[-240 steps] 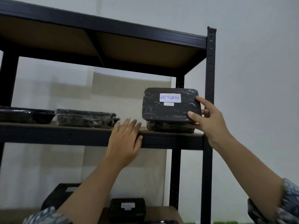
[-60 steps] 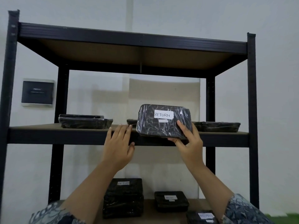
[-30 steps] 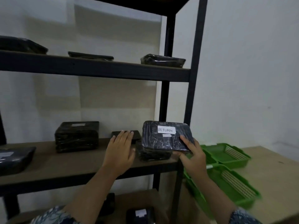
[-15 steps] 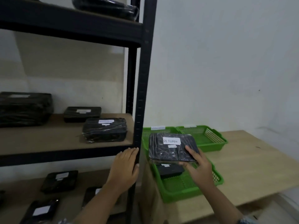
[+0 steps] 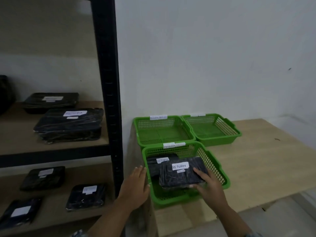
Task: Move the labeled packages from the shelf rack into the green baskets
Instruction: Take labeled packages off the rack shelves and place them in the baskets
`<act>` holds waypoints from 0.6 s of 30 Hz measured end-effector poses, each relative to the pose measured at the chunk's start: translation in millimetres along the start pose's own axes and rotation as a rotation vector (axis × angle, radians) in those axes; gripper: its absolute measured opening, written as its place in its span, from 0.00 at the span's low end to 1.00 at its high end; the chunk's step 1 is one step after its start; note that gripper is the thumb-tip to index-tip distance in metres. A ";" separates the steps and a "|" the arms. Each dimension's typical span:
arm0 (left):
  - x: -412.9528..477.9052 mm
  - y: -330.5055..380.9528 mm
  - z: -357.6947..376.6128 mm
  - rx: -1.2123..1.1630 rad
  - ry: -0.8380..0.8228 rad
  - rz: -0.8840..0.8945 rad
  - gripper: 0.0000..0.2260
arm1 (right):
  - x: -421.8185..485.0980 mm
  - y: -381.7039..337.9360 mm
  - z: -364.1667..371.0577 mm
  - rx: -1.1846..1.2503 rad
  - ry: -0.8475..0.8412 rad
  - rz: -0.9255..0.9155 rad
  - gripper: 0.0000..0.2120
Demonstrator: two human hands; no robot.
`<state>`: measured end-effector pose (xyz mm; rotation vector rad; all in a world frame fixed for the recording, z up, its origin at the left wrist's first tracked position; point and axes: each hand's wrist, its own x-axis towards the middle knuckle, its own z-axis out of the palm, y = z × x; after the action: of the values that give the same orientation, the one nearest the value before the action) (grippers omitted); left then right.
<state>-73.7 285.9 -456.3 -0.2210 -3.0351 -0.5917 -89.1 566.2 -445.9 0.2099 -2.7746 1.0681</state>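
A black wrapped package (image 5: 179, 175) with a white RETURN label is inside the near green basket (image 5: 217, 170), tilted on top of another RETURN package (image 5: 154, 164). My right hand (image 5: 207, 187) grips the package's near right corner, thumb on top and fingers beneath. My left hand (image 5: 135, 185) is flat with straight fingers at the basket's left rim, holding nothing. Several more labeled black packages lie on the shelf rack (image 5: 107, 93), such as one on the middle board (image 5: 70, 125) and one on the lower board (image 5: 86, 196).
Two more green baskets stand behind the near one on the wooden table (image 5: 266, 161), a left one (image 5: 162, 130) and a right one (image 5: 212, 128), both with nothing inside. The rack's black post stands just left of the baskets. A white wall is behind.
My right hand has carried the RETURN package from the upper shelf down to the right and into the near basket. My left hand came off the shelf edge to the basket's left rim.
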 end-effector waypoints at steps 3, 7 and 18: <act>6.9 6.0 13.7 0.012 -0.065 -0.026 0.30 | 7.4 10.6 6.4 0.042 -0.063 0.028 0.30; 7.1 10.7 26.2 0.053 -0.154 -0.039 0.32 | 14.0 17.1 14.3 0.055 -0.202 0.058 0.30; 5.0 10.4 29.5 0.057 -0.147 -0.046 0.34 | 24.5 29.0 22.4 -0.203 -0.454 0.094 0.43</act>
<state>-77.5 307.2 -479.4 -0.2022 -3.2017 -0.5130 -120.7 570.6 -476.3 0.3355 -3.3028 0.8311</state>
